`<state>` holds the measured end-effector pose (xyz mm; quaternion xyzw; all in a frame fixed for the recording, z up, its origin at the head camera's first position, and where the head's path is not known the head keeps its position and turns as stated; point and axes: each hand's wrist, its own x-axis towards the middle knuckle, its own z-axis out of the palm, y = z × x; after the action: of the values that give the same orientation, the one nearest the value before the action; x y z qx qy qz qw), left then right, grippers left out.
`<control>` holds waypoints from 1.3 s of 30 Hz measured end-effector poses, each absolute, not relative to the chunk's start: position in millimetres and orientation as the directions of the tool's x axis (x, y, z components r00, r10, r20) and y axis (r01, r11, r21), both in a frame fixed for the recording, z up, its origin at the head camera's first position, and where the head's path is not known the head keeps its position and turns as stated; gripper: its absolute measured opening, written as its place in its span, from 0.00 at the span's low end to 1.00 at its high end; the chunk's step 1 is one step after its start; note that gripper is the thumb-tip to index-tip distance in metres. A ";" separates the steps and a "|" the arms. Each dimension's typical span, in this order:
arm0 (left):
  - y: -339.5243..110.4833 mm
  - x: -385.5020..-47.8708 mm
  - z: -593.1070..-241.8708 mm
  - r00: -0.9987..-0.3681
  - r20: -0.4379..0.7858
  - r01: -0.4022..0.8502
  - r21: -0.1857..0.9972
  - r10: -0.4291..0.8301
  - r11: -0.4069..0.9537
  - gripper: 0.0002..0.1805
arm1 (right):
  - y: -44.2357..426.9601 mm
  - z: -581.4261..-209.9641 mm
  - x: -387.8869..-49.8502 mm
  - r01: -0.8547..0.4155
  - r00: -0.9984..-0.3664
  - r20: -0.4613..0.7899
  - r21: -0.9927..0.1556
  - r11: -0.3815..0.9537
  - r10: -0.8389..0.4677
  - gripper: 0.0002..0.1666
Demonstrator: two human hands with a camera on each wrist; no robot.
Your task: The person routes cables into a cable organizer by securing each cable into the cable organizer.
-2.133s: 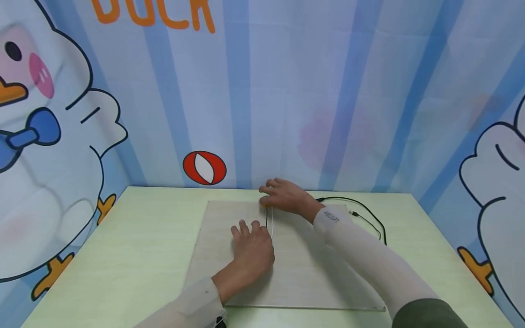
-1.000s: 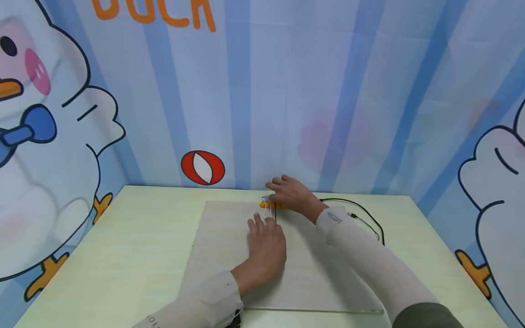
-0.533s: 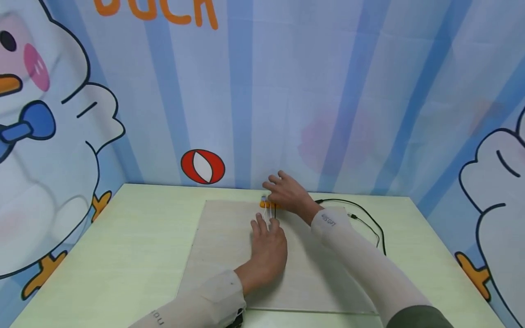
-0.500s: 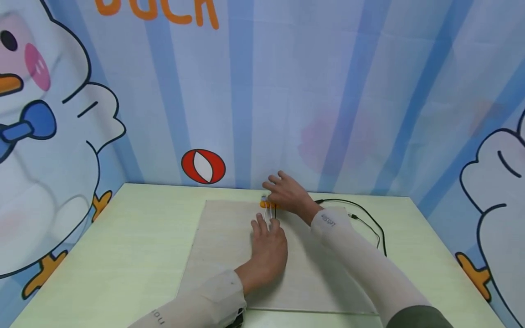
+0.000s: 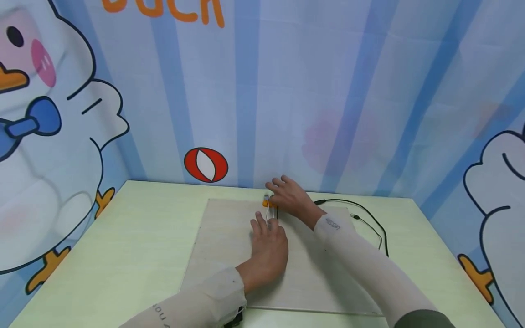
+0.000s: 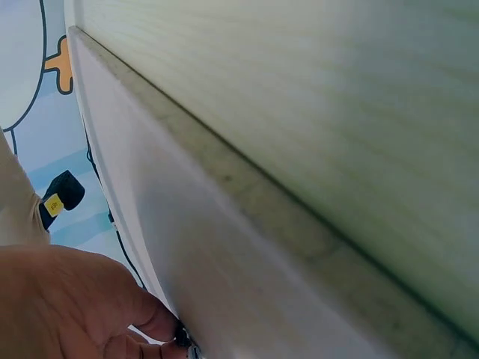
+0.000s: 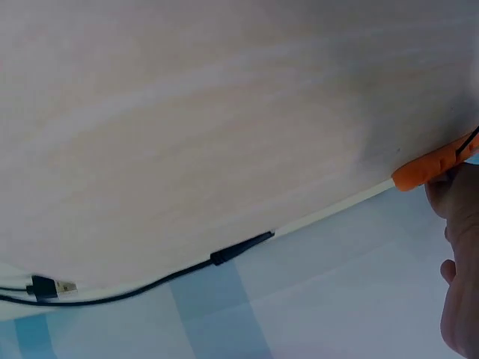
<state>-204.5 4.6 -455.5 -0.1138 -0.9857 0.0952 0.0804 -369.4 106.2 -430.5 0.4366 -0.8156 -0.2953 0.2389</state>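
Observation:
At the board's far edge, my right hand (image 5: 292, 198) holds an orange cable organizer (image 7: 426, 168), partly covered by the fingers. White cables (image 5: 268, 212) and a black cable (image 5: 277, 212) run from it toward my left hand (image 5: 268, 253). That hand is over the middle of the pale wooden board (image 5: 221, 246). In the left wrist view its thumb and finger pinch a small black cable end (image 6: 182, 336) with a bit of metal beside it. The full shape of this end is hidden by the fingers.
On the right, a thick black cable (image 5: 361, 206) curves along the table (image 5: 135, 246). A thinner cable with a USB plug (image 7: 56, 288) lies near the board's right edge. A striped, duck-printed cloth (image 5: 279, 91) hangs behind the table.
Over two seconds my left hand has shifted right and slightly away from me. My right hand has moved a little right, and more of the organizer and white cables shows. The last half second is nearly still.

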 end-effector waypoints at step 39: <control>15.4 -227.9 -443.5 -0.898 0.249 0.317 -0.203 0.362 0.926 0.17 | 166.9 -432.3 -329.5 -0.381 -0.846 0.256 0.326 0.865 -0.469 0.12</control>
<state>-227.9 15.4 -443.5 -0.1747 -0.9710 0.0790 0.1425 -329.5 166.9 -432.3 0.2232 -0.9515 -0.1323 0.1656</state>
